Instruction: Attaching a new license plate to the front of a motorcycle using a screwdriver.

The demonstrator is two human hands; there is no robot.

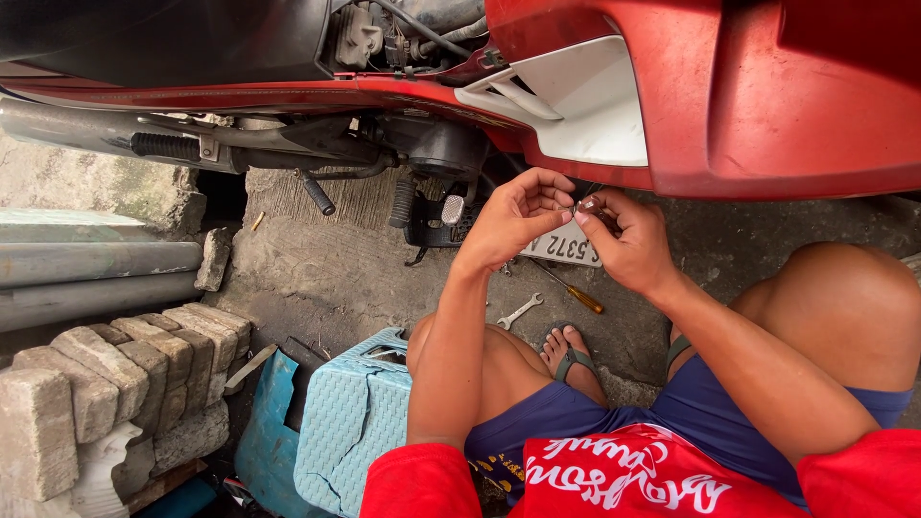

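A white rectangular number plate (559, 248) lies flat on the concrete ground (317, 269) just below the hands, at about one o'clock from the picture's centre, its long axis running roughly from nine to three o'clock; most of it is hidden behind the hands. On the person's red shirt (624, 475), at six o'clock, white script lettering runs across the chest.

The left hand (513, 219) and right hand (628, 245) meet close together in front of the red motorcycle (748, 105), fingertips pinched on a small dark reddish part (588, 205) held between them. The part is too small and too covered to tell its shape or which way its long axis runs.

On the ground at five o'clock from the hands lies a screwdriver (574, 290) with a yellow-orange handle, its shaft pointing up toward ten o'clock and its handle toward four. Just beside it, toward eight o'clock, lies a small silver wrench (519, 312), angled from seven to one o'clock. A light blue woven stool (350, 417) stands at seven o'clock, near a stack of grey paving blocks (106, 384) at the left edge. The person's sandalled foot (573, 357) rests below the tools.
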